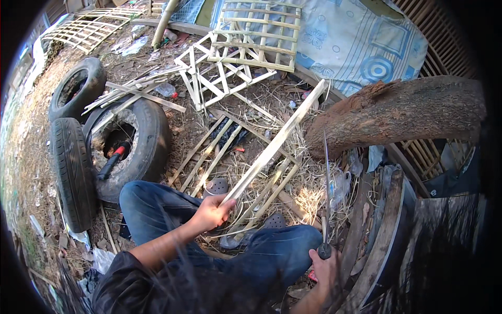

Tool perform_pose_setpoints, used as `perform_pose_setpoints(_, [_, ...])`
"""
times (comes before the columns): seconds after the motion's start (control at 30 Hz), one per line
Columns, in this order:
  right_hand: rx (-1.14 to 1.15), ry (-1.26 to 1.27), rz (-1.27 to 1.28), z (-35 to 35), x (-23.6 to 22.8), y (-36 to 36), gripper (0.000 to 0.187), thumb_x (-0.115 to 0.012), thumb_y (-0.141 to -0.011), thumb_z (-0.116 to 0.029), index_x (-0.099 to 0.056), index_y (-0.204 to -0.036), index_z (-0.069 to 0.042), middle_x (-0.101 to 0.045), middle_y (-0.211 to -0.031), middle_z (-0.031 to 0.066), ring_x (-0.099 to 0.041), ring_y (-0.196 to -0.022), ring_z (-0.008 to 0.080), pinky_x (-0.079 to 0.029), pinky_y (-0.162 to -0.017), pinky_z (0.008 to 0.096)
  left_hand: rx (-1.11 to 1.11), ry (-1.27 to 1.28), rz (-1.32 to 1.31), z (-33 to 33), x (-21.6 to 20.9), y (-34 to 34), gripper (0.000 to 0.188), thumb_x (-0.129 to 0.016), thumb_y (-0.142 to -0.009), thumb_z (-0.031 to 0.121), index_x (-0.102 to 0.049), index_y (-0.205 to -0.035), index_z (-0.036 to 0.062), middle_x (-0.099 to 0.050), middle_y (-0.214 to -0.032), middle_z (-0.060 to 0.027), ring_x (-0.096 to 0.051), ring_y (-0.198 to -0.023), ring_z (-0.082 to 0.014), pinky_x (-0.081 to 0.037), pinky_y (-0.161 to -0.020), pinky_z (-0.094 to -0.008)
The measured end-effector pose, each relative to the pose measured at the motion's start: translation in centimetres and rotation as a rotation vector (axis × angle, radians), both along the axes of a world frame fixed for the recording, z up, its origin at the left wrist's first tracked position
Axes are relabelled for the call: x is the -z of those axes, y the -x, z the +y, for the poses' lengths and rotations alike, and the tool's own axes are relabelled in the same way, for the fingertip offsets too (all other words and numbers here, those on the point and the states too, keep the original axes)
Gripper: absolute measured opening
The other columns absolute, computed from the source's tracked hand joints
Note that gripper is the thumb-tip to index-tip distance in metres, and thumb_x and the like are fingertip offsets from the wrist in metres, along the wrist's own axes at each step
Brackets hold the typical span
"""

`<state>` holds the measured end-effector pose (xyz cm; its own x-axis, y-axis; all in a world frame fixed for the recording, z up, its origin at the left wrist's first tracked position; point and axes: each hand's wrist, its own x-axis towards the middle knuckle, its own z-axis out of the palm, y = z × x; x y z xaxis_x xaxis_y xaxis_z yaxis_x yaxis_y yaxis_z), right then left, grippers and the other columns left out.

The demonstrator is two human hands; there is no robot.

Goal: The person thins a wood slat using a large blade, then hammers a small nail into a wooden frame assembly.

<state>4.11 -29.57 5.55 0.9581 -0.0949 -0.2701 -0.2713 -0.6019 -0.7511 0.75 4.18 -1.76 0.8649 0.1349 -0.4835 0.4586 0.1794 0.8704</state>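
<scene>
Both hands are closed, the left hand (212,213) round the near end of a bamboo strip (272,145) slanting ahead, the right hand (325,268) round the handle (325,251) of a blade (327,178) pointed forward, likely sparing the legs (280,251).

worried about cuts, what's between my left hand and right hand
Head view: between left hand and right hand, bamboo strips, then the bent right leg.

The left hand (210,215) grips a long, pale, flat wooden strip (277,142); the right hand (325,268) holds a long, thin-bladed knife (327,201) by its dark handle (324,251). 3 black rubber tires (147,152) sit at left, a brown, rough-barked trunk (408,112) at right.
</scene>
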Motion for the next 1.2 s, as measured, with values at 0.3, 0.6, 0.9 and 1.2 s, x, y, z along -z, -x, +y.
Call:
perform_pose_setpoints(0.3, [-0.018, 0.402, -0.297, -3.3, 2.7, 2.3, 0.025, -0.076, -0.069, -0.013, -0.061, -0.082, 0.003, -0.055, -0.059, 0.0072, -0.052, -0.047, 0.0196, -0.044, -0.05, 0.0355, 0.133, 0.582, -0.081, -1.9, 0.1, -5.2, 0.045, -0.03, -0.103, 0.041, -0.054, -0.101, 0.0031, -0.034, -0.062, 0.0027, -0.028, -0.047, -0.0058, -0.023, -0.042, -0.0214])
perform_pose_setpoints(0.6, [0.309, 0.043, -0.023, -1.8, 2.1, 3.7, 0.019, -0.076, -0.069, -0.012, -0.061, -0.073, -0.001, -0.057, -0.061, 0.0081, -0.06, -0.058, 0.0212, -0.047, -0.057, 0.0364, 0.178, 0.869, -0.054, -2.1, -1.3, -4.5, 0.048, -0.025, -0.105, 0.038, -0.051, -0.116, -0.0005, -0.039, -0.068, 0.0017, -0.031, -0.052, -0.0066, -0.03, -0.046, -0.0212])
perform_pose_setpoints(0.9, [0.285, 0.178, -0.041, -2.7, 3.7, 3.0, 0.023, -0.079, -0.068, -0.014, -0.062, -0.072, 0.0, -0.058, -0.062, 0.0087, -0.057, -0.058, 0.0201, -0.045, -0.06, 0.0364, 0.219, 0.853, -0.125, -3.1, -3.7, -4.4, 0.036, -0.032, -0.104, 0.034, -0.049, -0.102, 0.0028, -0.034, -0.068, 0.002, -0.028, -0.054, -0.0062, -0.026, -0.047, -0.0209])
perform_pose_setpoints(1.2, [-0.125, 0.485, -0.603, 1.9, -0.2, 1.5, 0.023, -0.077, -0.061, -0.017, -0.06, -0.07, -0.004, -0.06, -0.061, 0.0095, -0.06, -0.058, 0.0295, -0.045, -0.057, 0.0378, 0.409, 0.661, 0.025, -6.0, -3.9, -4.7, 0.03, -0.037, -0.104, 0.033, -0.049, -0.099, 0.0063, -0.031, -0.065, 0.0065, -0.025, -0.052, -0.0045, -0.024, -0.046, -0.0206])
